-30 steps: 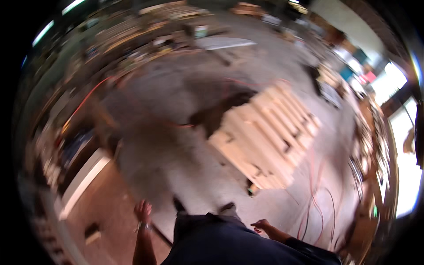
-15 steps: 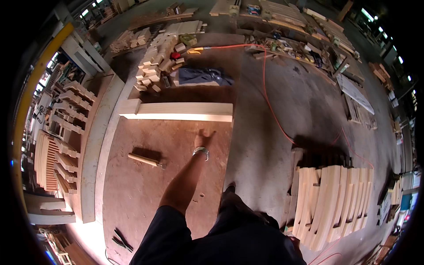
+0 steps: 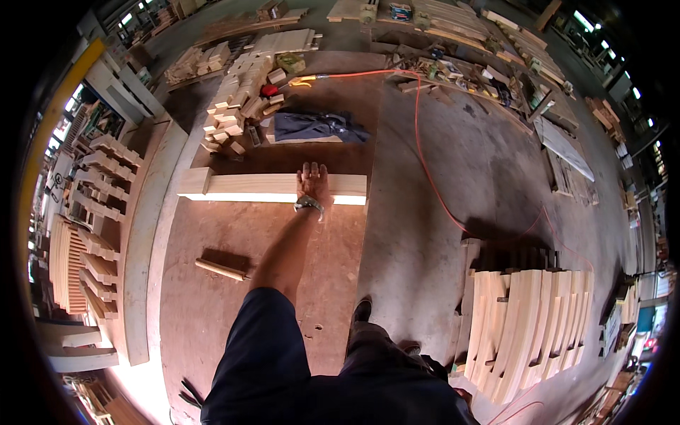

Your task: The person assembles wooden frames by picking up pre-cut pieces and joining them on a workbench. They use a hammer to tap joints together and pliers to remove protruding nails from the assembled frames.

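Observation:
A long pale timber (image 3: 248,184) lies crosswise on the brown work surface, with a raised block (image 3: 195,181) at its left end. My left hand (image 3: 312,183) rests on the timber right of its middle, palm down and fingers stretched out over its top. A bracelet or watch (image 3: 309,203) circles the wrist. Closer to me, left of my forearm, is a tool with a round wooden handle (image 3: 221,269); its head is hard to make out. Only a sliver of my right hand (image 3: 464,397) shows beside my body at the lower right, its fingers hidden.
Beyond the timber are dark folded cloth (image 3: 319,126) and stacked wood blocks (image 3: 234,99). An orange hose (image 3: 419,134) crosses the floor. Shaped timbers (image 3: 531,326) are stacked at right, notched pieces (image 3: 106,184) at left. Black-handled pliers (image 3: 191,394) lie at lower left.
My left hand has moved forward from above the work surface onto the timber, and its fingers have straightened. The whole view has shifted slightly.

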Available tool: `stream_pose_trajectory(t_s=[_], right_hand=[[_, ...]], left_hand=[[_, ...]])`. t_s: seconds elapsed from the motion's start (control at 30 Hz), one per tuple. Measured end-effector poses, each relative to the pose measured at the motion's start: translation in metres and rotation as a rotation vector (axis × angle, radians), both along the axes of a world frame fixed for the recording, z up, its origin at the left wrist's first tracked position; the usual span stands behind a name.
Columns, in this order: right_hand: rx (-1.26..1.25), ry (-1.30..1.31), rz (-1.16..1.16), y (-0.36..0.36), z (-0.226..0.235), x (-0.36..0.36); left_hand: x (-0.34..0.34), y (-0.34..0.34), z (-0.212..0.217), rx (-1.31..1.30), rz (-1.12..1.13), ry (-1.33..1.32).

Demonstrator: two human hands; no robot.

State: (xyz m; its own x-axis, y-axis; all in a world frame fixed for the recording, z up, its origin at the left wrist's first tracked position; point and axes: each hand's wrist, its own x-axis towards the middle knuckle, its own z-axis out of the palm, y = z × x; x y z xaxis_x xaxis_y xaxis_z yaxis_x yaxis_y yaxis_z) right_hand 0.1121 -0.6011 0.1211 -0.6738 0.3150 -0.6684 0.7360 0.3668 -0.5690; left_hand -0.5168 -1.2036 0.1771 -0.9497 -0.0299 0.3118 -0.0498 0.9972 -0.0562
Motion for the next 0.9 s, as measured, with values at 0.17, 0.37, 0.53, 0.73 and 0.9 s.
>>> stream_pose_trajectory(t_s=[0.17, 0.37, 0.53, 0.73, 0.9], right_hand=[[0.032, -0.067, 0.071, 0.008, -0.008, -0.012], [-0.157, -0.055, -0.117, -0.024, 0.001, -0.093], [-0.464, -0.114, -0.335, -0.038, -0.049, -0.195], [-0.533, -0.093, -0.244, -0.121, 0.020, -0.282], [-0.762, -0.094, -0.087, -0.123, 0.012, -0.258]], left_hand=[[-0.016, -0.016, 0.015, 0.109, -0.031, -0.482], [0.055, 0.036, 0.035, -0.012, -0.283, -0.590], [0.164, 0.103, 0.014, 0.334, -0.537, -0.354], [0.283, 0.177, 0.014, 0.575, -0.638, -0.314], [0.335, 0.204, -0.009, 0.637, -0.735, -0.274]])
